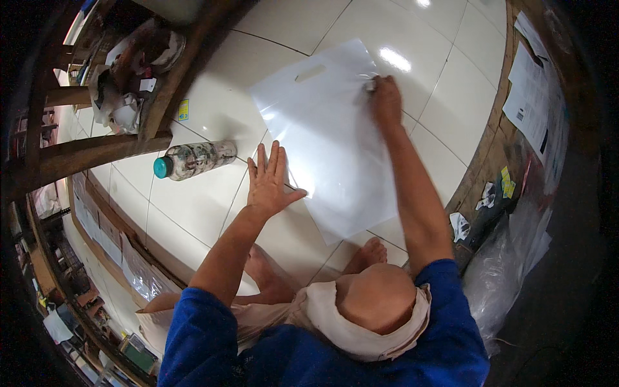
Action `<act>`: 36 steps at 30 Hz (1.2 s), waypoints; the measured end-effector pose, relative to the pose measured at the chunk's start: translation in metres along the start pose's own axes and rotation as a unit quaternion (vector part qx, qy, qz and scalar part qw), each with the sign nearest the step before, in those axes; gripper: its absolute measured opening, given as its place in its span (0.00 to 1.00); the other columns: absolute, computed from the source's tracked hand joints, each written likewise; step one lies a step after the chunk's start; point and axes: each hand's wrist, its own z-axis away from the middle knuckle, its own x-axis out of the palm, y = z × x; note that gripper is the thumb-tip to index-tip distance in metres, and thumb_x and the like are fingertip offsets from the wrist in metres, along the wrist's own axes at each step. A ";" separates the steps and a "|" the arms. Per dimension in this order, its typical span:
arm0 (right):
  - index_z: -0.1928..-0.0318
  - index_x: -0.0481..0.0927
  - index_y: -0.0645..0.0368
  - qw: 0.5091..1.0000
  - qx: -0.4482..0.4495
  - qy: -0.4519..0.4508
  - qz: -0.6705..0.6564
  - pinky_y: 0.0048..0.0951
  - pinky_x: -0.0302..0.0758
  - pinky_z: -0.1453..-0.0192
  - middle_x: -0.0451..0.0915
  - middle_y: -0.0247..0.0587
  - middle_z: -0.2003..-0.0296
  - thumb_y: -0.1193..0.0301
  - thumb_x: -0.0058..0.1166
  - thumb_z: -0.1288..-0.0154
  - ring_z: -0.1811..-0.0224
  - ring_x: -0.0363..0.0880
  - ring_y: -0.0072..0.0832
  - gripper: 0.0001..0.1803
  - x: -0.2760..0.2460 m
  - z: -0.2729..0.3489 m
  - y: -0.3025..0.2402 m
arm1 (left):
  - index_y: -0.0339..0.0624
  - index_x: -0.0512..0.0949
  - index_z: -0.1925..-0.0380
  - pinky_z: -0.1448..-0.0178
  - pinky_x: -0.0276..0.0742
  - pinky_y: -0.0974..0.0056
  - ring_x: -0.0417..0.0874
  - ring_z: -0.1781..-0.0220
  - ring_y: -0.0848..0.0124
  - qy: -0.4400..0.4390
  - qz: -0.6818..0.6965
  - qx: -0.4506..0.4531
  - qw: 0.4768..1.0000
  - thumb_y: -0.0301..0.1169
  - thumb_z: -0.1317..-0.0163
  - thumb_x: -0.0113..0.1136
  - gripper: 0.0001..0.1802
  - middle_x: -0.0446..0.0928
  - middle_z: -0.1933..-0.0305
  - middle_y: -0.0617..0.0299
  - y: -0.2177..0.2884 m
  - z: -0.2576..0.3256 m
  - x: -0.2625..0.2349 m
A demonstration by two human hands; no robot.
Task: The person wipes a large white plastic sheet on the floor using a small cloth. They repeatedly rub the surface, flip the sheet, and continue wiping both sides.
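A translucent white plastic bag with a cut-out handle slot lies flat on the tiled floor in front of me. My left hand is spread over the bag's left edge, its fingers stretched out and nothing held. At the bag's upper right edge, my right hand is closed, its fingers curled round something small and pale that I cannot make out. Left of my left hand a patterned bottle with a teal cap rests on its side.
Wooden shelving with clutter stands at the left. Along the right, a wooden edge carries paper sheets and clear plastic wrap. A small yellow label is on the floor beyond the bottle.
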 end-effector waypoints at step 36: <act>0.64 0.79 0.61 0.997 -0.026 -0.057 -0.038 0.46 0.74 0.51 0.76 0.54 0.61 0.76 0.46 0.40 0.54 0.75 0.49 0.08 0.039 0.013 -0.056 | 0.29 0.48 0.30 0.27 0.43 0.32 0.38 0.23 0.40 -0.003 0.017 -0.012 1.000 0.63 0.54 0.66 0.64 0.40 0.23 0.44 0.000 0.004 -0.003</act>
